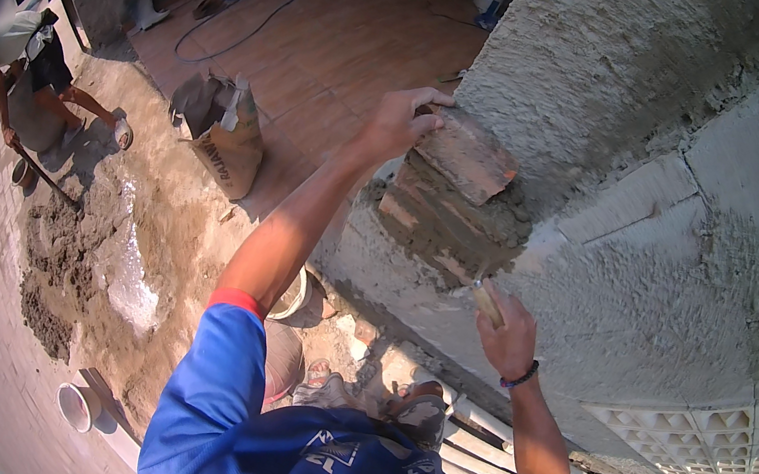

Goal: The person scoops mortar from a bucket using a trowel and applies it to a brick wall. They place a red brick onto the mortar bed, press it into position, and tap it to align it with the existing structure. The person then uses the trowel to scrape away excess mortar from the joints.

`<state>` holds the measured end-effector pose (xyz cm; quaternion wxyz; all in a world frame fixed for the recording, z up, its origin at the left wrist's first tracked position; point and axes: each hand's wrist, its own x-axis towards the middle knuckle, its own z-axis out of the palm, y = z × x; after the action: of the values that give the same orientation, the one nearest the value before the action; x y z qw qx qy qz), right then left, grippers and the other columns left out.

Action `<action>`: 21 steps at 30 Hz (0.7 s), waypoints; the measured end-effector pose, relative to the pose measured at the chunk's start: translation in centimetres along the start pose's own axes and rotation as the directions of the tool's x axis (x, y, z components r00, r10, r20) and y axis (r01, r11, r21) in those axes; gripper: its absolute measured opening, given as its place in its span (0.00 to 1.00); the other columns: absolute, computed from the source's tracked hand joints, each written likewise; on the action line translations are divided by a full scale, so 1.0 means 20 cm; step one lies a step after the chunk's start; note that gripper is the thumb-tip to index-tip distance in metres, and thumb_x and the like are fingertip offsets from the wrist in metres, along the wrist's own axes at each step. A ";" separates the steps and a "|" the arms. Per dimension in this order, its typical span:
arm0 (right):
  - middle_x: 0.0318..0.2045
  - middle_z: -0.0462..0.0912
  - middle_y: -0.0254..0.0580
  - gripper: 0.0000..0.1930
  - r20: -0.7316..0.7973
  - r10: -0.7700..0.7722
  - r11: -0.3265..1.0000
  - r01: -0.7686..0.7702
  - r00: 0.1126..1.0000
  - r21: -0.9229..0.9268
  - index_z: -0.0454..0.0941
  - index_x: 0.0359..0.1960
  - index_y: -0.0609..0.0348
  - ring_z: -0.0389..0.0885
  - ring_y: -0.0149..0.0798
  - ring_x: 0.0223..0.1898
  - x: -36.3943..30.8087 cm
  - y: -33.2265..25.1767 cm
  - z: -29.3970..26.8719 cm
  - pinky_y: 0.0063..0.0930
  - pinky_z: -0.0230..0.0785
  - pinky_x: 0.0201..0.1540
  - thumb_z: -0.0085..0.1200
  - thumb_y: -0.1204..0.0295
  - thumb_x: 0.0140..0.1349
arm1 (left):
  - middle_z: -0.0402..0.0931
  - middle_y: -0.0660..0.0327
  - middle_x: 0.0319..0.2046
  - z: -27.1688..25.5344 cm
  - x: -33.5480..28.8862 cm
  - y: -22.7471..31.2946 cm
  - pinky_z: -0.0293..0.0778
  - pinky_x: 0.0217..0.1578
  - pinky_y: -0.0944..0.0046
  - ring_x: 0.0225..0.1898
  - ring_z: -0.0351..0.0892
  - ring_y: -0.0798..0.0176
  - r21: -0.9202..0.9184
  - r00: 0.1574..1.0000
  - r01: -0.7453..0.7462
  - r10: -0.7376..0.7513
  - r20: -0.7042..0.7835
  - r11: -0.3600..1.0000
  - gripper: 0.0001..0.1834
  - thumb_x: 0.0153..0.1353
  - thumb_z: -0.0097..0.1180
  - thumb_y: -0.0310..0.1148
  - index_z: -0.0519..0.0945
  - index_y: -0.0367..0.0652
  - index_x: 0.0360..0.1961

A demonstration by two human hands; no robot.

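At the wall's end, my left hand [401, 124] is closed on the left end of a reddish-brown brick [468, 156] smeared with mortar. That brick rests against the rough plastered wall [590, 81]. Just below it lies a course of brickwork [434, 216] coated with wet grey mortar [493, 229]. My right hand [506, 336] is wrapped round the wooden handle of a trowel [489, 304]. Its tip is near the lower edge of the mortar; most of the blade cannot be made out.
At the left, a person [38, 70] holds a long-handled tool beside a mortar heap [66, 258]. A torn paper sack [228, 144] stands by the tiled floor [332, 46]. Below are a white bucket [77, 407] and another bucket [293, 295]. Perforated blocks [710, 433] line the right.
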<state>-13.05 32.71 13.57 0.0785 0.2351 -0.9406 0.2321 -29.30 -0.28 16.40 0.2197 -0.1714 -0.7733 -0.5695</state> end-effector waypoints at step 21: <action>0.34 0.85 0.39 0.25 0.612 0.507 0.755 -0.655 0.607 0.025 0.79 0.55 0.63 0.82 0.30 0.32 -0.63 0.23 0.39 0.26 0.76 0.36 0.66 0.78 0.52 | 0.81 0.42 0.50 0.70 -2.60 -1.57 0.74 0.54 0.55 0.53 0.81 0.46 -0.612 -0.159 0.765 -0.862 -0.481 0.201 0.26 0.59 0.66 0.34 0.76 0.30 0.56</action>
<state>-4.60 37.70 1.60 -0.3167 -0.0199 -0.9065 0.2786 -3.57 3.12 -40.36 0.1044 0.6072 -0.4811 -0.6237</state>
